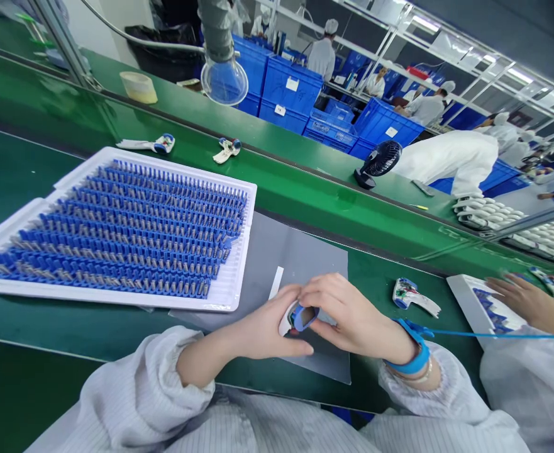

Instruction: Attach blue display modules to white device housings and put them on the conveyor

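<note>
My left hand [260, 327] is closed around a small white handheld device [286, 319] above the grey mat [321, 258]. At the device's end facing right sits a blue oval frame [300, 318] with a dark greyish face. The fingers of my right hand [352, 308] pinch this blue frame from the right side. Whether the frame is fixed to the white body cannot be made out. A white strip [276, 282] lies on the mat just beyond my hands. A blue wristband [411, 355] with a cord circles my right wrist.
At left, a white tray [224, 301] holds rows of blue parts. Opened white devices lie behind it and at right, one [413, 297] near a smaller white tray [465, 302]. A co-worker's hand [536, 301] reaches over that tray. A black fan [383, 160] stands on the raised ledge.
</note>
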`<state>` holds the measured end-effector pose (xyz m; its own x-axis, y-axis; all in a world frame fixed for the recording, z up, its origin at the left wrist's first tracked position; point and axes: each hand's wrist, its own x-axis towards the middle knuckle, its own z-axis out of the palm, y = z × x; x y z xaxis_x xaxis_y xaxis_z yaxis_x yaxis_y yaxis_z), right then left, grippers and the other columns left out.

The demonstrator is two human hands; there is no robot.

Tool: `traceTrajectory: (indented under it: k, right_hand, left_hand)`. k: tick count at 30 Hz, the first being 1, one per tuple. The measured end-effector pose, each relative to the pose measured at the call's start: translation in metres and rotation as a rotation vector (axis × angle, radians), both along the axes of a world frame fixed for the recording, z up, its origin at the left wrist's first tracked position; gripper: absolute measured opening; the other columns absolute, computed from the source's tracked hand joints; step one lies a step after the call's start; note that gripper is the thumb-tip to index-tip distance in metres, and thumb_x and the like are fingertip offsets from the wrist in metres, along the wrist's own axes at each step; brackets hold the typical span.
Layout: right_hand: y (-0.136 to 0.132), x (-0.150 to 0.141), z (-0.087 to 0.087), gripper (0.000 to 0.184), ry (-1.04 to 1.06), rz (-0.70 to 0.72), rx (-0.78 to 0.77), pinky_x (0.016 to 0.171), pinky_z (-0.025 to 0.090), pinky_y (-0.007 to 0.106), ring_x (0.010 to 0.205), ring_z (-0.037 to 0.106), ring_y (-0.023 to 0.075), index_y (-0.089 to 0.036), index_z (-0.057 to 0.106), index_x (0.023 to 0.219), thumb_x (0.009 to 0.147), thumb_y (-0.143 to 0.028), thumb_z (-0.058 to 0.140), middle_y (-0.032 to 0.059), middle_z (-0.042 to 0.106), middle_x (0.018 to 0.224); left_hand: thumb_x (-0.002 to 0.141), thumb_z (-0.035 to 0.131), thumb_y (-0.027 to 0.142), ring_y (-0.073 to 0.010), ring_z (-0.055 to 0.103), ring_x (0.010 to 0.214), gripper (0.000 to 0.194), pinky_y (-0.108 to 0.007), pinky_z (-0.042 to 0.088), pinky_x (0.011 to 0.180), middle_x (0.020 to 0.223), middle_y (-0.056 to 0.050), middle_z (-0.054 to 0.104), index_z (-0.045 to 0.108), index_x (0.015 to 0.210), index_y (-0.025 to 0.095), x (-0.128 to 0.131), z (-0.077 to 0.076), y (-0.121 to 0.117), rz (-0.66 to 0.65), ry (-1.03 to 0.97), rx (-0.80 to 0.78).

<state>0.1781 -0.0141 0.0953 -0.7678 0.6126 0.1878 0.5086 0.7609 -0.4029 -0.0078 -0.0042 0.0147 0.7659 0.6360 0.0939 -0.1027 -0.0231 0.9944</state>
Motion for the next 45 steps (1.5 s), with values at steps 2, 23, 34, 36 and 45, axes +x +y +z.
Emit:
traceTrajectory:
  k: [2, 23, 34, 36, 45]
  right_hand:
    - [0.000, -0.001, -0.002, 0.011, 0.012, 0.028, -0.056, 0.078, 0.040, 0.037, 0.088, 0.052, 0.0191, -0.016, 0.048, 0.103, 0.094, -0.023, 0.047, 0.0077, 0.055, 0.096]
    - [-0.001, -0.002, -0.008, 0.012, 0.290, 0.051, 0.221, 0.074, 0.047, 0.034, 0.086, 0.058, 0.0187, -0.014, 0.057, 0.101, 0.089, -0.012, 0.057, 0.0089, 0.063, 0.094]
    - [0.006, -0.005, -0.008, 0.009, 0.286, 0.009, -0.092, 0.071, 0.041, 0.032, 0.075, 0.051, 0.0152, -0.018, 0.049, 0.090, 0.090, -0.009, 0.049, 0.0031, 0.058, 0.082]
    - [0.006, -0.006, -0.007, 0.011, 0.234, 0.021, -0.054, 0.072, 0.039, 0.033, 0.076, 0.050, 0.0156, -0.018, 0.048, 0.089, 0.090, -0.008, 0.045, 0.0037, 0.057, 0.084]
    - [-0.004, -0.003, -0.002, 0.013, 0.260, 0.010, -0.167, 0.068, 0.041, 0.028, 0.076, 0.049, 0.0145, -0.018, 0.044, 0.085, 0.093, -0.010, 0.038, 0.0038, 0.052, 0.081]
  left_hand:
    - [0.064, 0.075, 0.041, -0.0180, 0.055, 0.088, 0.061, -0.029, 0.048, 0.072, 0.100, -0.006, 0.051, 0.045, 0.111, 0.018, 0.000, -0.003, 0.001, -0.208, -0.113, -0.277]
    - [0.051, 0.079, 0.055, -0.0109, 0.056, 0.064, 0.075, -0.020, 0.043, 0.057, 0.073, -0.003, 0.060, 0.049, 0.108, 0.015, 0.005, -0.011, -0.001, -0.125, -0.334, -0.699]
    - [0.049, 0.078, 0.057, -0.0100, 0.053, 0.062, 0.071, -0.022, 0.041, 0.057, 0.072, -0.002, 0.059, 0.051, 0.099, 0.014, 0.004, -0.006, 0.000, -0.168, -0.179, -0.601]
    - [0.050, 0.077, 0.058, -0.0112, 0.054, 0.065, 0.070, -0.022, 0.042, 0.058, 0.072, -0.002, 0.059, 0.052, 0.098, 0.014, 0.004, -0.006, 0.000, -0.165, -0.174, -0.596]
    - [0.053, 0.077, 0.057, -0.0094, 0.057, 0.060, 0.069, -0.017, 0.045, 0.052, 0.073, -0.003, 0.061, 0.049, 0.101, 0.016, 0.006, -0.008, -0.001, -0.166, -0.355, -0.795]
